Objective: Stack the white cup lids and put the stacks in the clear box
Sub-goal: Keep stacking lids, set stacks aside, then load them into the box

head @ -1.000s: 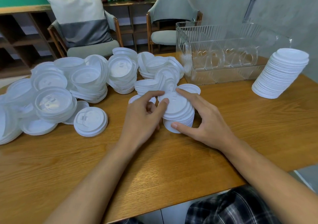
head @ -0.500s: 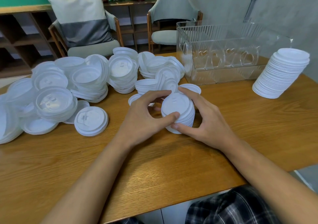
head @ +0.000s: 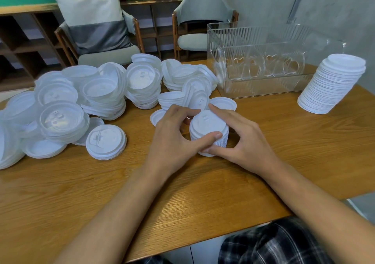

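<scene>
Head view: both hands clamp a short lid stack

Clear ribbed plastic box (head: 259,61) stands beyond-right of the short stack of white plastic cup lids (head: 209,132), whose axis is upright. Right hand (head: 249,142), nearer the box, and left hand (head: 172,138) clasp it.
</scene>
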{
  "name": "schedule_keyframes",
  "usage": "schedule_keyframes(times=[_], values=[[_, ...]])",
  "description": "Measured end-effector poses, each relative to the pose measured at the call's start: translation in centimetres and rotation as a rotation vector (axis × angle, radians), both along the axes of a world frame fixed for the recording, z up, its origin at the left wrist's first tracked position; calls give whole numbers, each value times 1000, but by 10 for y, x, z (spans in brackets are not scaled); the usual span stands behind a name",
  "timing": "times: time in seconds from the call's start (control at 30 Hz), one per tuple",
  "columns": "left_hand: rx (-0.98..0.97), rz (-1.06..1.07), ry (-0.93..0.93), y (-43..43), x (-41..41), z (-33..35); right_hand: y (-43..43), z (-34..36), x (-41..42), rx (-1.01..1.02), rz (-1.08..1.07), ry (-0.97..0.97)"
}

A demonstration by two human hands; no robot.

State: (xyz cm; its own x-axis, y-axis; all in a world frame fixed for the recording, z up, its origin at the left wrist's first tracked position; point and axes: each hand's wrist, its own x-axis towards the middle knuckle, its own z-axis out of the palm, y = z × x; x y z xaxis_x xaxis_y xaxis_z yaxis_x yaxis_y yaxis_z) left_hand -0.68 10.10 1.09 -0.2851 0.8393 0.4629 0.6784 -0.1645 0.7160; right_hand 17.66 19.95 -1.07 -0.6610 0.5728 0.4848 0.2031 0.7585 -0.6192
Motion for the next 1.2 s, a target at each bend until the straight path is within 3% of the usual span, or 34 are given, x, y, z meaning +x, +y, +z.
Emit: schedule_keyframes(times=[0.23, 0.37, 0.57, 0.73, 0.9, 1.2], values=[[-56, -16, 74, 0, -9, -2, -1, 1, -1, -19, -10, 12], [46, 167, 111, -2, -29, -2, -2, 2, -1, -34, -29, 9], [-204, 254, 376, 0, -44, -5, -3, 1, 1, -24, -40, 4], [-200, 237, 398, -3, -43, -1, -3, 2, 1, -33, -38, -5], [-37, 219, 144, -4, -37, 6, -3, 3, 1, -30, -50, 3], [35, 98, -608, -5, -36, 22, -1, 3, 1, -35, -61, 12]])
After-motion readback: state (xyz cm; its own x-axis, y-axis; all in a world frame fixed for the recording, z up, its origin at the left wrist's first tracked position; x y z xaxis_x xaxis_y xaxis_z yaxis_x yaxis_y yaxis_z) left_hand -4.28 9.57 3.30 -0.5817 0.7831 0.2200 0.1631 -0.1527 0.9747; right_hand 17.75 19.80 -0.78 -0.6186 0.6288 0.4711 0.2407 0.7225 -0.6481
